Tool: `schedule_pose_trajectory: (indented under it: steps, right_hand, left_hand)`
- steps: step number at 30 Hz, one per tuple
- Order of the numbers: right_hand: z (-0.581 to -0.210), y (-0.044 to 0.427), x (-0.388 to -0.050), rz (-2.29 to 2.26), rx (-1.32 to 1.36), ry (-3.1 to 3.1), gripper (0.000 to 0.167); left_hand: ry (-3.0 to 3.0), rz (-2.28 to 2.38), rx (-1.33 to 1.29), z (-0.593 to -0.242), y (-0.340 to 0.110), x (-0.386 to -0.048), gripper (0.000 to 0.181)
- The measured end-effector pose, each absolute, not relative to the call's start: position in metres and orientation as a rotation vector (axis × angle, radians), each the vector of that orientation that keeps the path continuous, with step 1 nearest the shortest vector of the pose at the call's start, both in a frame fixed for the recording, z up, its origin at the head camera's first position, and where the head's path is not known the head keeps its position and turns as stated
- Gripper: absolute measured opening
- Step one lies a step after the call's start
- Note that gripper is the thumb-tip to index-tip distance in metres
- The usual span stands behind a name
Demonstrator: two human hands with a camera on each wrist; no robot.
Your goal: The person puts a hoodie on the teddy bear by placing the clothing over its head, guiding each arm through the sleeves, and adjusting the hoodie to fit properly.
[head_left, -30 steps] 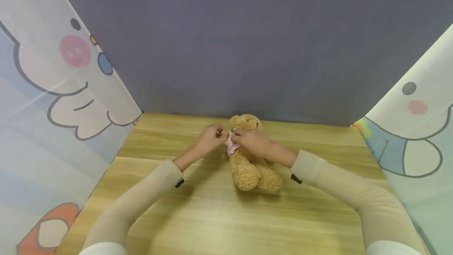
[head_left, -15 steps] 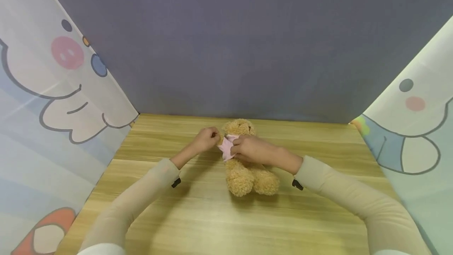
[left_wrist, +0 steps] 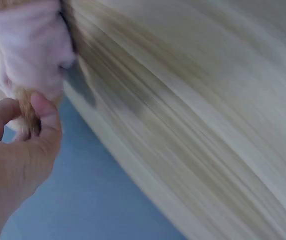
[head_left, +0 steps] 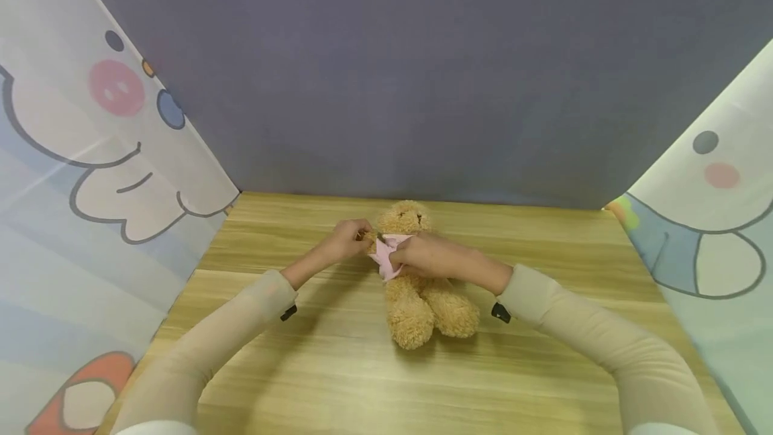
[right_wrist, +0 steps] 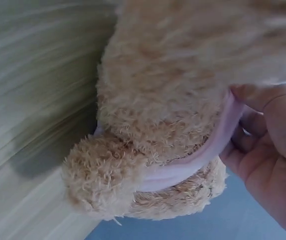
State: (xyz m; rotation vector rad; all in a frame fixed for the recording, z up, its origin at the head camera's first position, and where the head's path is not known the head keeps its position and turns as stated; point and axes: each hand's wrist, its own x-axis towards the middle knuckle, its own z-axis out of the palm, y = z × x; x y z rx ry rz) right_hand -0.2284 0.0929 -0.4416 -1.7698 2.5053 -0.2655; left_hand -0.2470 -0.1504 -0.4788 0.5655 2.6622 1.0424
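A fluffy tan teddy bear [head_left: 410, 317] lies on its back on the table, legs toward me. Part of a small pink garment [head_left: 386, 259] covers its chest and one arm. At the bear's left-hand side in the head view, my left hand [head_left: 350, 239] pinches the paw [left_wrist: 29, 107], which pokes out of the garment's sleeve. My right hand [head_left: 436, 257] lies across the chest and holds the garment's edge between thumb and fingers. In the right wrist view, that pink edge [right_wrist: 182, 169] stretches past the bear's furry body [right_wrist: 157, 75]. My right hand hides the far arm in the head view.
The wood-grain table [head_left: 338, 368] ends at a dark grey panel [head_left: 386, 72] just behind the bear's head. Printed cartoon curtains stand on the left [head_left: 42, 233] and right [head_left: 733, 240]. Both forearms wear beige sleeves with a small black device at each wrist.
My right hand has shifted down from near the bear's neck onto its chest. The pink garment lies more spread over the chest. My left hand stays at the paw, slightly farther left.
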Motion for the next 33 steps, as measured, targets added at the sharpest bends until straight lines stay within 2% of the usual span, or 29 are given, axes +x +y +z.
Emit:
schedule_pose_trajectory:
  steps: [8, 12, 25, 33]
  right_hand:
    - [-0.448, 0.094, -0.224, -0.444, -1.718, 2.474, 0.005]
    - [-0.452, 0.094, -0.225, -0.474, -1.652, 2.534, 0.007]
    - [-0.445, 0.09, -0.214, -0.212, -1.751, 2.631, 0.012]
    - [-0.455, 0.102, -0.218, -0.483, -1.796, 2.503, 0.009]
  left_hand:
    - [2.59, 1.039, 0.584, -0.477, -0.152, -0.241, 0.004]
    - [2.577, 1.105, 0.556, -0.478, -0.153, -0.236, 0.004]
    - [2.581, 1.121, 0.532, -0.472, -0.156, -0.238, 0.006]
    - [2.589, 1.084, 0.453, -0.468, -0.151, -0.228, 0.007]
